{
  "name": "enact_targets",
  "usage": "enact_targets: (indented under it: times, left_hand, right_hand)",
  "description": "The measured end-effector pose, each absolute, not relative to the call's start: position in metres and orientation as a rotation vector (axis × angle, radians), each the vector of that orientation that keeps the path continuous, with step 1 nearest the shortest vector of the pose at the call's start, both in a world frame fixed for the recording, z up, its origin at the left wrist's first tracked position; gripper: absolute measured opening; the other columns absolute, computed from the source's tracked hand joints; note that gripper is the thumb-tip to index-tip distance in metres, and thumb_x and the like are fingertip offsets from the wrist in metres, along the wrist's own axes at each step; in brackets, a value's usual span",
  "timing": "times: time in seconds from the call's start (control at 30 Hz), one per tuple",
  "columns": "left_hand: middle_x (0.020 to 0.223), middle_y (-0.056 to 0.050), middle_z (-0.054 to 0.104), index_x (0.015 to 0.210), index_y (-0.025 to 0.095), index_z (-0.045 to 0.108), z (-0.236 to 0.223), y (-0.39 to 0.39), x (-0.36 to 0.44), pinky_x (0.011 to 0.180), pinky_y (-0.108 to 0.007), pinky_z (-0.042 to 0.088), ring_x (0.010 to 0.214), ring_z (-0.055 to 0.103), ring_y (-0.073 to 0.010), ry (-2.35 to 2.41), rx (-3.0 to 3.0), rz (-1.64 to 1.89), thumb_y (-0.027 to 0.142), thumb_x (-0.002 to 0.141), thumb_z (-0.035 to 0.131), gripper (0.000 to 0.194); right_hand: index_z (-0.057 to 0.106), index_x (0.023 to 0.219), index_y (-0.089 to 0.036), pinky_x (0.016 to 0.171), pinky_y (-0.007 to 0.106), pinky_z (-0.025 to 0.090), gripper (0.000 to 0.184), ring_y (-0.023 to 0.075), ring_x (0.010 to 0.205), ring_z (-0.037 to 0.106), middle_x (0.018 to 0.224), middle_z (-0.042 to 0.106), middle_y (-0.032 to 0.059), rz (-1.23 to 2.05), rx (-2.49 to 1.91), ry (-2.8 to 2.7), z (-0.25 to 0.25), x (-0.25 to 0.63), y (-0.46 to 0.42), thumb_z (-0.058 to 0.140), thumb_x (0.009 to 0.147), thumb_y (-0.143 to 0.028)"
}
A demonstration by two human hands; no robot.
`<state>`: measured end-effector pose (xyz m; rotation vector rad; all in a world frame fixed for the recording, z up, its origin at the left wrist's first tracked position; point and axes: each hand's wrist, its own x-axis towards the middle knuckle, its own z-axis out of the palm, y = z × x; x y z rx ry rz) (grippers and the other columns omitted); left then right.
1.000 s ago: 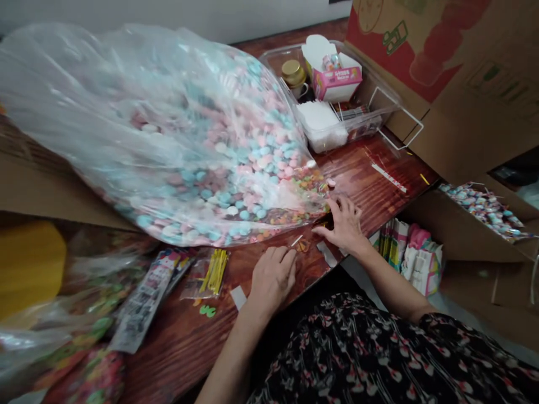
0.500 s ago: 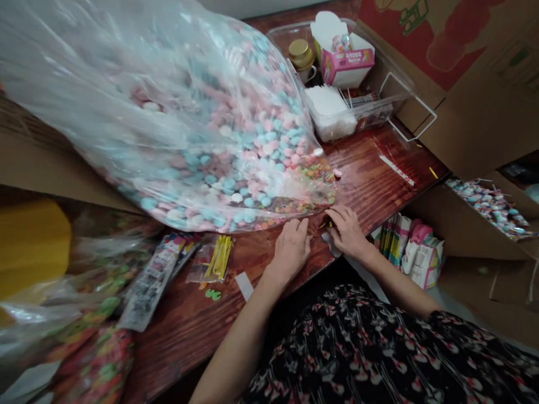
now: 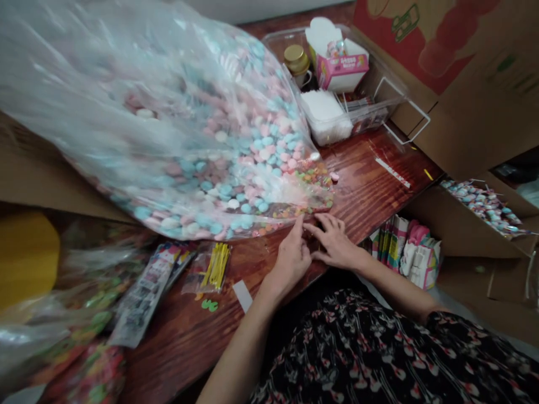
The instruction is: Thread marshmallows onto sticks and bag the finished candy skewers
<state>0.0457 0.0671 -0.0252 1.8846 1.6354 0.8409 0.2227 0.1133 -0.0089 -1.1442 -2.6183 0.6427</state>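
My left hand (image 3: 293, 252) is at the table's front edge, its fingers curled and the index finger pointing toward the bag. Whatever it grips is too small to make out. Close beside it, my right hand (image 3: 334, 241) reaches in with bent fingers, thumb and fingertips meeting around something dark and small between the hands. Just beyond both hands lies a big clear plastic bag (image 3: 236, 191) full of pink, blue and white round candies. Small orange and green pieces (image 3: 314, 177) show at its near corner. One pink candy (image 3: 334, 176) lies loose beside the bag.
Left of my hands lie a packet of yellow ties (image 3: 217, 265), a white strip (image 3: 242, 296), green pieces (image 3: 209, 305) and printed packets (image 3: 145, 292). A clear basket (image 3: 385, 104) holds a jar and a pink box. Cardboard boxes (image 3: 467, 224) stand at right.
My right hand has moved left, up against my left hand. The dark and yellow thing at its fingers is now mostly hidden. The view has shifted slightly.
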Motion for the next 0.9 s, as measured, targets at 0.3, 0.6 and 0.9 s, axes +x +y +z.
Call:
enact_targets:
  times: [0.3, 0.6, 0.9]
  left_hand:
    - [0.105, -0.008, 0.071, 0.145, 0.021, 0.044, -0.02, 0.06, 0.037, 0.079, -0.03, 0.058, 0.089, 0.069, -0.0164, 1.673, 1.748, 1.055, 0.016, 0.088, 0.051, 0.058]
    - [0.1, -0.007, 0.073, 0.119, 0.018, 0.066, -0.009, 0.017, 0.01, 0.086, -0.033, 0.058, 0.088, 0.069, -0.016, 1.902, 1.634, 1.152, 0.023, 0.09, 0.056, 0.031]
    - [0.092, -0.008, 0.074, 0.101, 0.019, 0.069, 0.003, -0.042, 0.004, 0.081, -0.036, 0.057, 0.087, 0.068, -0.0174, 2.12, 1.676, 1.201, 0.015, 0.091, 0.051, 0.022]
  right_hand:
    - [0.065, 0.104, -0.017, 0.079, 0.036, 0.043, 0.023, 0.0255, 0.099, 0.044, 0.106, 0.059, 0.013, 0.295, -0.886, -2.796, -0.025, 0.215, 0.141, 0.044, 0.097, -0.022]
    - [0.062, 0.085, -0.018, 0.079, 0.031, 0.047, 0.02, 0.0176, 0.084, 0.057, 0.087, 0.064, 0.0058, 0.989, -0.812, -2.371, -0.009, 0.236, 0.184, 0.044, 0.094, -0.022]
    - [0.066, 0.08, -0.022, 0.057, 0.026, 0.045, 0.012, 0.0144, 0.064, 0.056, 0.072, 0.062, 0.0014, 1.558, -0.96, -1.746, 0.014, 0.233, 0.163, 0.062, 0.085, -0.031]
